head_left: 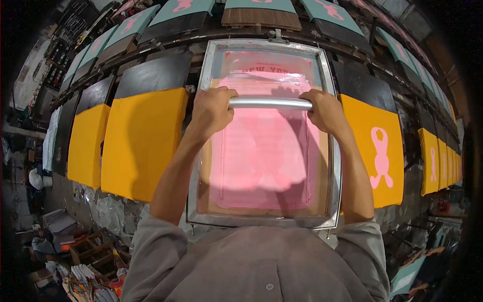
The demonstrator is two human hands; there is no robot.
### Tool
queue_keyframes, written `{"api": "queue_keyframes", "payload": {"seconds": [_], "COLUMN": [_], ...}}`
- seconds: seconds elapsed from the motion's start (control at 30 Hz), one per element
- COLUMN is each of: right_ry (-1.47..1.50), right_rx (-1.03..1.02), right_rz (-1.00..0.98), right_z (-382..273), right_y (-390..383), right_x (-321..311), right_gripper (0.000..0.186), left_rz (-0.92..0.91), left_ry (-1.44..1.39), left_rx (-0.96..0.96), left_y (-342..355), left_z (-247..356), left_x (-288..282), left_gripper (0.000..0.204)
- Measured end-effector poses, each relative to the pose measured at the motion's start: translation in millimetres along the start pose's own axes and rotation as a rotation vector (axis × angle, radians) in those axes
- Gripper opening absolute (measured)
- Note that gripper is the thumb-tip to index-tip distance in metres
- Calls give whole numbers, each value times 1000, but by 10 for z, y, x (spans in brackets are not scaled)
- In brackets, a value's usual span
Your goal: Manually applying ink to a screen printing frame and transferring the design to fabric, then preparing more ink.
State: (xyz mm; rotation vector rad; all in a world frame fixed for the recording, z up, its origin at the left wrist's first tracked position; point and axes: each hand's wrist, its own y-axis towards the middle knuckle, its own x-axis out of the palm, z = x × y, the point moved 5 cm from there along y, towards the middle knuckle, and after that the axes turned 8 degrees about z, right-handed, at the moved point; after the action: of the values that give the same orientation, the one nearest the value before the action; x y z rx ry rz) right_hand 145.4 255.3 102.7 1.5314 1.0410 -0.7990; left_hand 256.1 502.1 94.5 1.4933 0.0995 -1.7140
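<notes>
A screen-printing frame [329,166] with metal edges lies in front of me, its mesh [261,161] coated in pink ink. Across the upper part of the mesh lies a squeegee [270,103] with a silver bar handle. My left hand [214,108] is closed around its left end, and my right hand [322,110] grips the right end. A faint figure shape shows through the pink on the mesh. Whatever lies beneath the screen is mostly hidden. The squeegee's blade cannot be made out.
Plain yellow fabric pieces [143,143] lie on black boards to the left. On the right, yellow fabric [385,151] carries a pink printed figure, with several more beyond. Teal printed pieces [181,11] line the far row. Crates [90,249] stand at lower left. Another person's hand [435,250] shows at lower right.
</notes>
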Motion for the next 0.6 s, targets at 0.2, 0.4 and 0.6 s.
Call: {"api": "queue_keyframes", "payload": {"seconds": [0.2, 0.4, 0.6], "right_ry": [-46, -35, -25], "right_rx": [-48, 41, 44], "right_rz": [6, -30, -35], "right_z": [31, 222, 267], "right_y": [-17, 393, 539], "right_x": [405, 262, 327], "right_gripper": [22, 36, 33], "left_rz": [158, -104, -81], "left_ry": [118, 147, 145], "left_rx": [130, -15, -34], "left_y": [-68, 447, 561], "left_z": [-52, -300, -329], "left_x": [289, 242, 278], "left_gripper": [27, 28, 28]}}
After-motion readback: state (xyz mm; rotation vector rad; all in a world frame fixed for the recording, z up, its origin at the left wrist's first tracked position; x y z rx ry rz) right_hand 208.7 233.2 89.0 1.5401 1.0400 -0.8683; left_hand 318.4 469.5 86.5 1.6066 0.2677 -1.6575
